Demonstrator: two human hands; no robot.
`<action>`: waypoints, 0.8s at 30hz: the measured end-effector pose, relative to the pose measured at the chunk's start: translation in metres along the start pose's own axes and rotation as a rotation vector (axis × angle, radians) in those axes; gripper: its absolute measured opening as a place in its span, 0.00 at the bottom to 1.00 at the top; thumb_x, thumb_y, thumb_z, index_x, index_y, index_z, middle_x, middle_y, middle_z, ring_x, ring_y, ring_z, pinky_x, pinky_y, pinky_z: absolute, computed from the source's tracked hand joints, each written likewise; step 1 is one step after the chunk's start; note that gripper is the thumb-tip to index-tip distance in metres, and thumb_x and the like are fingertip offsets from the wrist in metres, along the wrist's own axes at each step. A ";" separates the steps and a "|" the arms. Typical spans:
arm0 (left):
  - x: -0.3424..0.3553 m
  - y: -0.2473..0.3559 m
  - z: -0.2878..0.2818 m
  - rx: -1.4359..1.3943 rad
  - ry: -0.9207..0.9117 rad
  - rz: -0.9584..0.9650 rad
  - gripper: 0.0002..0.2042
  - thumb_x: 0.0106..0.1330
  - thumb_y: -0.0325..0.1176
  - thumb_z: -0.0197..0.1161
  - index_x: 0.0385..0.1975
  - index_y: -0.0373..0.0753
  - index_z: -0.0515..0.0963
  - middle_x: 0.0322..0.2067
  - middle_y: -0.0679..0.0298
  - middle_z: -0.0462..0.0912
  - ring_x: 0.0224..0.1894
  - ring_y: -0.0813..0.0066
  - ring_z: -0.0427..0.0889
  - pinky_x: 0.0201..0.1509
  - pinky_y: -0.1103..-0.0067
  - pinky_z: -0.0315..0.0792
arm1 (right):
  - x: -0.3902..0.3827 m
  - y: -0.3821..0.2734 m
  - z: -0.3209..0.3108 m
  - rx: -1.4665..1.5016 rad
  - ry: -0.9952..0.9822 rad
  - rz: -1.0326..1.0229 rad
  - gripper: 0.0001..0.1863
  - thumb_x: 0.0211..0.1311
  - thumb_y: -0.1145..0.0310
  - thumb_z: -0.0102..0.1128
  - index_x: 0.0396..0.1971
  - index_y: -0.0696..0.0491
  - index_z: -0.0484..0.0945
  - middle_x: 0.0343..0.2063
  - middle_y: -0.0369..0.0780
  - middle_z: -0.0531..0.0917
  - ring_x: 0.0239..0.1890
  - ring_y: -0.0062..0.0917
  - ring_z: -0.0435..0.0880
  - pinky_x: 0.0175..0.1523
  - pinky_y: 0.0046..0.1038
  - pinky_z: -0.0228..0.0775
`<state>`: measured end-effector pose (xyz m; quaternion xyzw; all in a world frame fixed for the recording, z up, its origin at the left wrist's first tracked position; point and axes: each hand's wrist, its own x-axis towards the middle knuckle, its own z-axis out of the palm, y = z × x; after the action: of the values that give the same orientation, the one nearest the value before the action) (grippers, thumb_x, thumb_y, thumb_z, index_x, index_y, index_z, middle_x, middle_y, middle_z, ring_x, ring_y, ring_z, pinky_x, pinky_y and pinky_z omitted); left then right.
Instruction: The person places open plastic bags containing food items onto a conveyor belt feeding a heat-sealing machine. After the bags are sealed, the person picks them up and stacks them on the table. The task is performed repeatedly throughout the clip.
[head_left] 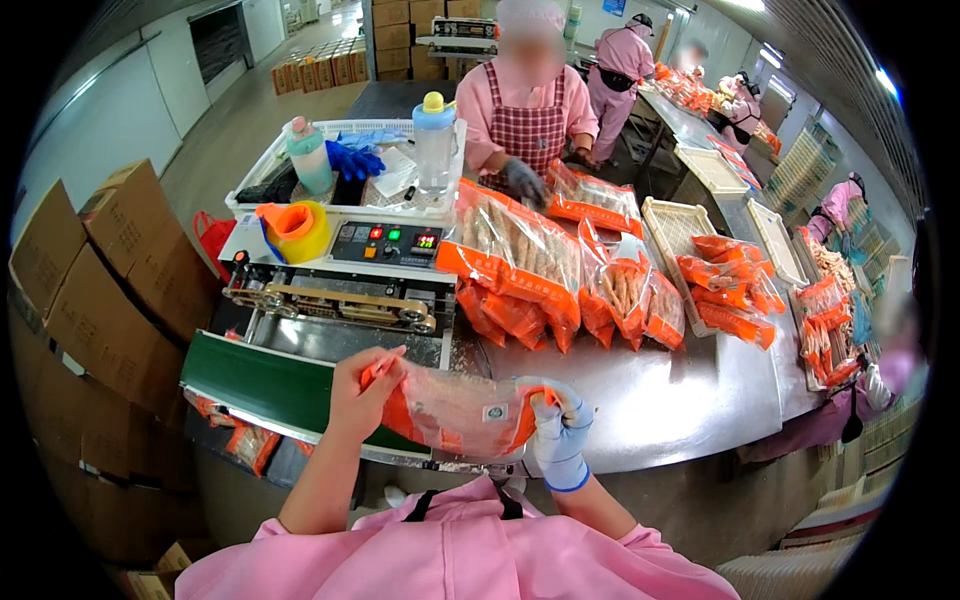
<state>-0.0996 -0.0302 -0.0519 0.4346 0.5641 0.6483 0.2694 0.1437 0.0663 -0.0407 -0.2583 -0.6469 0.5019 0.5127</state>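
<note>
Between my hands is a clear and orange plastic food bag (460,415), held sideways above the front edge of the machine. My bare left hand (365,390) is closed on its left end; my right hand (558,440), in a white glove with a blue cuff, grips its right end. Just beyond sits a sealing machine (385,241) with a control panel, metal rollers and a green conveyor belt (250,380). Filled orange bags of long pale food (510,260) are piled behind, to the right, on the steel table (680,400).
Cardboard boxes (120,300) stand at the left. A white crate (255,180) of bottles and gloves and a yellow tape roll (305,245) sit atop the machine. A co-worker (520,125) in a checked apron stands opposite; others work along the right. A cream tray (660,225) holds more bags.
</note>
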 end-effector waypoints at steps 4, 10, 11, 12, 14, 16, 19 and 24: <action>-0.004 0.000 0.008 -0.447 0.023 -0.012 0.26 0.57 0.46 0.70 0.47 0.32 0.72 0.39 0.55 0.82 0.44 0.62 0.82 0.58 0.67 0.72 | 0.000 0.005 0.004 0.112 0.143 0.115 0.12 0.65 0.65 0.57 0.39 0.59 0.80 0.34 0.37 0.83 0.36 0.18 0.77 0.45 0.22 0.70; -0.018 -0.027 0.005 -0.760 -0.043 -0.034 0.20 0.68 0.49 0.55 0.43 0.35 0.73 0.41 0.57 0.78 0.50 0.58 0.77 0.58 0.64 0.68 | -0.004 0.014 0.004 0.357 0.159 0.072 0.16 0.67 0.62 0.54 0.42 0.61 0.76 0.38 0.44 0.83 0.42 0.31 0.82 0.50 0.29 0.73; -0.017 -0.028 0.004 -0.794 -0.075 0.000 0.18 0.69 0.47 0.55 0.41 0.35 0.73 0.38 0.59 0.79 0.49 0.58 0.78 0.58 0.64 0.68 | -0.006 0.012 0.000 0.141 0.095 -0.007 0.16 0.67 0.62 0.53 0.42 0.61 0.76 0.38 0.44 0.83 0.41 0.32 0.83 0.49 0.30 0.73; -0.017 -0.026 0.001 -0.743 -0.084 0.028 0.17 0.69 0.46 0.56 0.41 0.35 0.73 0.38 0.59 0.80 0.48 0.59 0.78 0.57 0.65 0.69 | -0.006 0.009 -0.006 -0.076 0.028 -0.090 0.16 0.68 0.62 0.52 0.42 0.60 0.76 0.38 0.45 0.83 0.40 0.33 0.83 0.49 0.30 0.74; -0.020 -0.017 -0.001 -0.647 -0.110 0.081 0.15 0.69 0.43 0.56 0.40 0.35 0.73 0.36 0.60 0.80 0.46 0.62 0.80 0.55 0.67 0.70 | -0.002 0.011 -0.019 -0.476 -0.053 -0.395 0.14 0.67 0.64 0.51 0.41 0.59 0.77 0.36 0.47 0.84 0.36 0.36 0.83 0.43 0.30 0.75; -0.035 -0.015 0.007 -0.700 0.143 -0.014 0.14 0.69 0.42 0.56 0.39 0.34 0.74 0.38 0.59 0.81 0.44 0.65 0.80 0.54 0.69 0.72 | -0.012 0.008 -0.029 -0.500 -0.020 -0.355 0.16 0.67 0.63 0.51 0.38 0.61 0.79 0.31 0.43 0.83 0.31 0.28 0.81 0.39 0.25 0.72; -0.029 0.006 0.032 -0.797 0.375 -0.156 0.12 0.71 0.31 0.53 0.46 0.30 0.75 0.41 0.59 0.82 0.43 0.75 0.80 0.50 0.78 0.74 | -0.025 -0.001 -0.034 -0.469 0.107 -0.253 0.14 0.67 0.67 0.50 0.37 0.62 0.80 0.29 0.40 0.83 0.29 0.22 0.78 0.35 0.21 0.69; 0.010 -0.040 0.052 -0.386 0.430 -0.307 0.13 0.69 0.32 0.55 0.43 0.28 0.79 0.38 0.61 0.82 0.39 0.79 0.78 0.45 0.82 0.71 | 0.010 0.033 -0.025 -0.160 0.377 0.170 0.10 0.65 0.69 0.53 0.29 0.58 0.78 0.21 0.31 0.75 0.23 0.14 0.68 0.28 0.21 0.60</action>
<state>-0.0645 0.0125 -0.0886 0.1385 0.5335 0.7722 0.3161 0.1570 0.0964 -0.0671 -0.4409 -0.5534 0.4332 0.5583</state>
